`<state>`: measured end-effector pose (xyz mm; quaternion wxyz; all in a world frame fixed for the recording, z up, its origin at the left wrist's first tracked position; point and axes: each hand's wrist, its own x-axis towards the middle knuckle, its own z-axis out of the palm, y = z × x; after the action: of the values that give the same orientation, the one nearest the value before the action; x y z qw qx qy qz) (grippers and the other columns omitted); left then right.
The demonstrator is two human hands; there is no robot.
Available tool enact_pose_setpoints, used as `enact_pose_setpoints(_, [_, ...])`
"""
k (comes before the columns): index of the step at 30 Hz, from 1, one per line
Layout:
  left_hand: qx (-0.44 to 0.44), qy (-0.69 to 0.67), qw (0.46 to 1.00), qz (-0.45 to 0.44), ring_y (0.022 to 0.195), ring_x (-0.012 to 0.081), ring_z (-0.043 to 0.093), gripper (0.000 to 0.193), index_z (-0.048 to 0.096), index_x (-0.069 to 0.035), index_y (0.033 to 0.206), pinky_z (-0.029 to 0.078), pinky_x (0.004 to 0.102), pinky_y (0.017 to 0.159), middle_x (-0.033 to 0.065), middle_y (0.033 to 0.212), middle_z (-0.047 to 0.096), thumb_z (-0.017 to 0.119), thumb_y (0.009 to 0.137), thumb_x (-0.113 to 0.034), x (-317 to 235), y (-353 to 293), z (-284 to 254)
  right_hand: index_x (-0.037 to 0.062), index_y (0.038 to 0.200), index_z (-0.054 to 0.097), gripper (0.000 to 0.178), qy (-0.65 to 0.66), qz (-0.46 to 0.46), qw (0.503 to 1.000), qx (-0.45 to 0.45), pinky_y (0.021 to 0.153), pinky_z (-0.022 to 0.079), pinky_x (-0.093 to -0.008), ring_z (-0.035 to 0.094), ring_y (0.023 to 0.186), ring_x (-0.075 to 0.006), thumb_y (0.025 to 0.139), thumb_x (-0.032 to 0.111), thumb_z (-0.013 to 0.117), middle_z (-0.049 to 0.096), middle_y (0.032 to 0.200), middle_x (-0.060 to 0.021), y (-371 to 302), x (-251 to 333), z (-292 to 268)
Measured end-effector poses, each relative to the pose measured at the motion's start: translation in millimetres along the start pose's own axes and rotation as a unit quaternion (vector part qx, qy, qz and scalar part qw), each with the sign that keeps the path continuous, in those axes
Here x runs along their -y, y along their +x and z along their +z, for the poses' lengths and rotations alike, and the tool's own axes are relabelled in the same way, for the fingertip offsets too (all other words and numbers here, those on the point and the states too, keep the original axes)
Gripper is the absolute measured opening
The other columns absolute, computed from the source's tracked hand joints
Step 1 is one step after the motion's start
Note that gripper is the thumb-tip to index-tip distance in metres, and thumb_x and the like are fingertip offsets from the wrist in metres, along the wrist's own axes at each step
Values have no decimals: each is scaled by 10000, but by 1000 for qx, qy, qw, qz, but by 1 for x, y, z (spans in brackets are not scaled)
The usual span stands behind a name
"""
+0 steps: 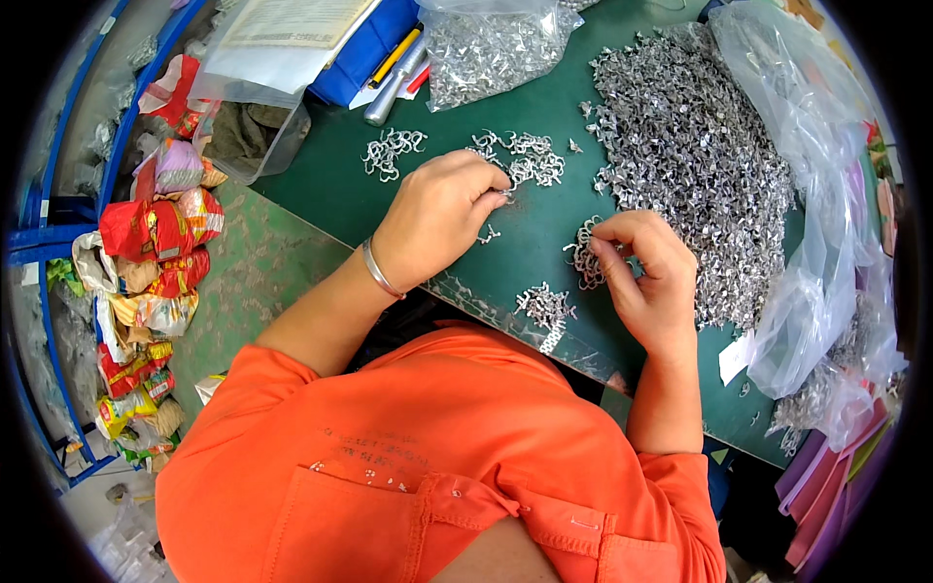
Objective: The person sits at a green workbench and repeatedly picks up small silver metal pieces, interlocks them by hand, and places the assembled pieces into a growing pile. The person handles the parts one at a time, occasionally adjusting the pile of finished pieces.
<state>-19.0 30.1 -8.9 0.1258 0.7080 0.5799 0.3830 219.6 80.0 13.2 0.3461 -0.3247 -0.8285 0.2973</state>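
My left hand (439,214), with a metal bangle (379,270) at the wrist, has thumb and forefinger pinched together; anything between them is too small to make out. Just beyond its fingertips lies a cluster of small curved silvery metal pieces (536,160). My right hand (649,277) is also pinched, its fingertips at the edge of a second small pile of curved pieces (585,255). What it grips is hidden. Two more small groups lie nearby: curved pieces (393,154) at the far left and metal parts (545,306) by the near table edge.
A big heap of small metal parts (695,155) covers the right of the green table (330,185), beside clear plastic sheeting (816,194). At the back are a bag of metal parts (496,49), a blue bin (364,58) and a screwdriver-like tool (394,85). Colourful packets (160,233) hang left.
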Motion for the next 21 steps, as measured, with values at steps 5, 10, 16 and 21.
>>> enact_pose_setpoints(5, [24,-12,998,-48,721,224,636,82,671,-6,872,503,301,636,99,830,654,727,813,-10,-8,2,-7,10,881,664,136,7,-10,1000,9,703,521,-350,646,789,-282,775,-62,712,655,838,-112,-1,0,3])
enact_pose_setpoints(10, [7,-44,999,-14,758,227,663,99,670,-7,861,523,297,659,97,868,674,721,790,40,-6,2,-6,12,879,664,138,8,-12,1000,6,704,521,-354,648,793,-284,772,-61,714,658,842,-111,-1,1,4])
enact_pose_setpoints(16, [25,-54,998,-4,802,232,686,119,669,-2,858,544,295,696,102,884,685,688,778,84,-3,-1,-3,13,879,664,136,7,-15,1000,8,696,524,-356,652,790,-282,773,-55,715,662,845,-111,-1,3,5])
enact_pose_setpoints(21, [11,-108,993,-56,808,238,687,142,677,-10,858,547,299,702,108,884,690,681,764,96,-10,-2,-4,10,895,662,134,12,-15,1000,16,679,532,-337,664,772,-264,787,-36,726,667,846,-111,0,2,6])
